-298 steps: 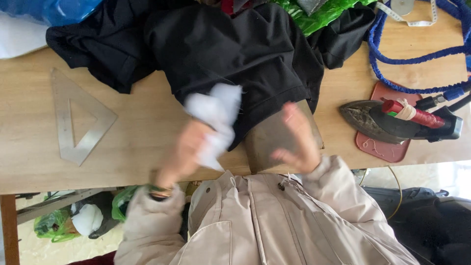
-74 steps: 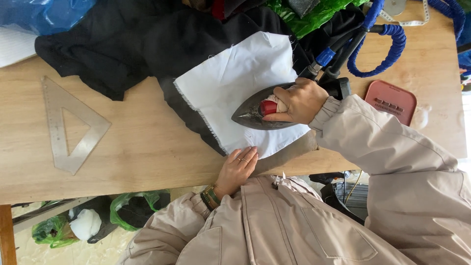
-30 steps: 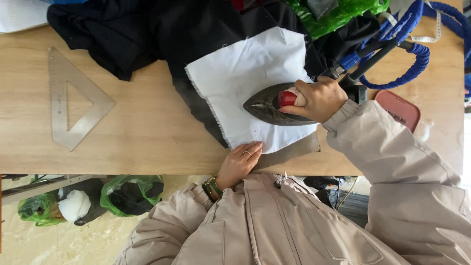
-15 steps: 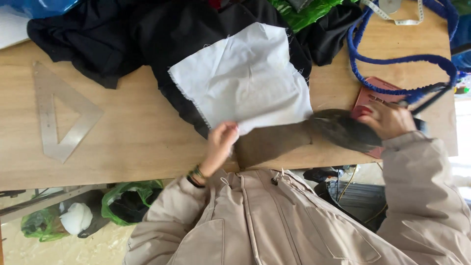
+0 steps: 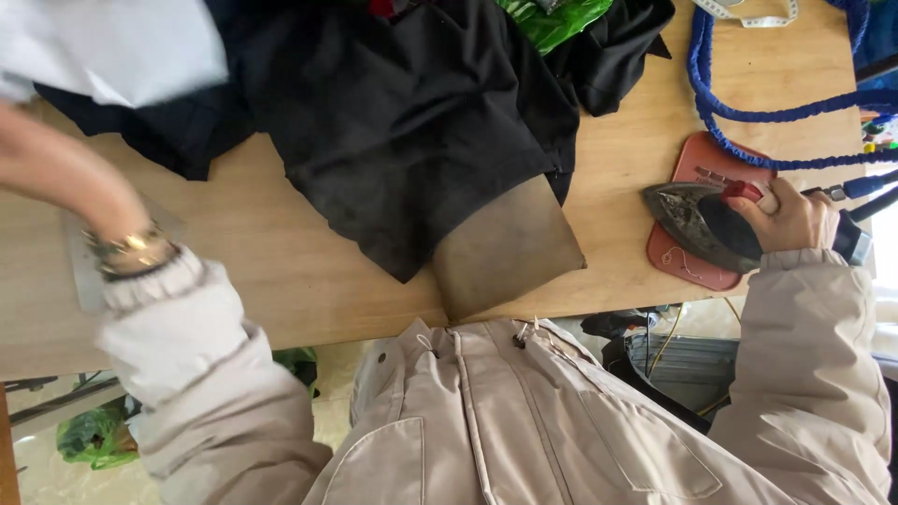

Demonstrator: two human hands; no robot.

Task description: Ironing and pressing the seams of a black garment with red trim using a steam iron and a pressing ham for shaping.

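Note:
My right hand [image 5: 795, 217] grips the handle of a dark iron [image 5: 697, 223] with a red knob. The iron rests on a reddish mat [image 5: 687, 269] at the table's right side. My left hand [image 5: 37, 154] is blurred at the far left, raised over the table, and carries a white cloth [image 5: 112, 47] at the top left corner; its fingers are hidden. A black garment [image 5: 402, 131] lies spread in the middle. A flat brown piece [image 5: 505, 248] sticks out from under it at the table's near edge.
A blue cord [image 5: 748, 112] loops across the wooden table [image 5: 281, 281] at the right. A green plastic bag [image 5: 552, 19] and a white tape [image 5: 748, 14] lie at the far edge. A clear triangle ruler [image 5: 84, 276] lies under my left arm.
The white cloth has been lifted off the black garment and swung to the far left by my left hand. The iron now sits on the reddish mat, with my right hand still on it.

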